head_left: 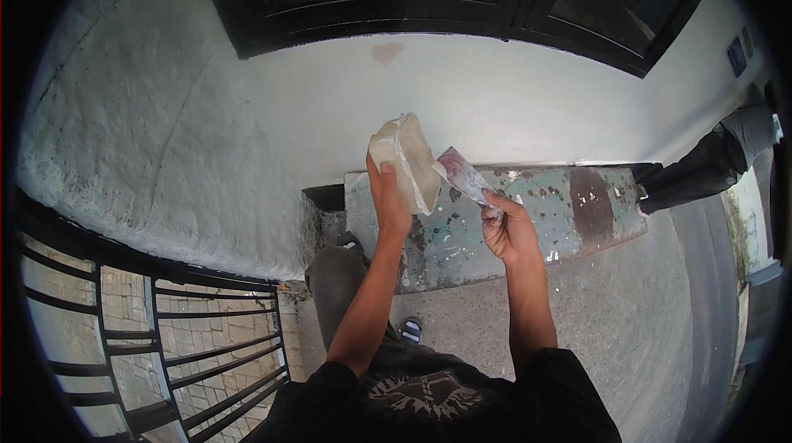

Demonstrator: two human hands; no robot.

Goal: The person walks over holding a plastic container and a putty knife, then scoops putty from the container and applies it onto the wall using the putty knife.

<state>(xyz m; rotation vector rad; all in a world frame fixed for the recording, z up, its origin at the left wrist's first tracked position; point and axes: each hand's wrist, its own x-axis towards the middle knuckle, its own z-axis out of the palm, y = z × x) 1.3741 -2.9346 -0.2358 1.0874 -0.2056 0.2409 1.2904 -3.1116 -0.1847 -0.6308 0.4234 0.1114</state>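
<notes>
My left hand (388, 200) grips an off-white plastic tub (398, 150), fingers around its side. The tub is tilted, its open mouth turned to the right, and white paste is smeared along its rim. In my right hand (511, 230) is a flat scraper (464, 176), pinched at its lower end. Reddish and white smears cover its blade, and a dab of white paste (440, 169) sits on the left edge by the tub's mouth. Whether blade and tub touch, I cannot tell. Beyond them rises a white wall (528, 105) with a beige patch (386, 52).
Below my hands stands a paint-spattered, grey-green bench or board (536, 216). Black-framed windows (388, 14) top the wall. A rough grey wall (165, 113) and black metal railing (157, 344) flank the left. Another person's dark-trousered legs (697, 167) are at the right. My sandalled foot (411, 330) rests on concrete.
</notes>
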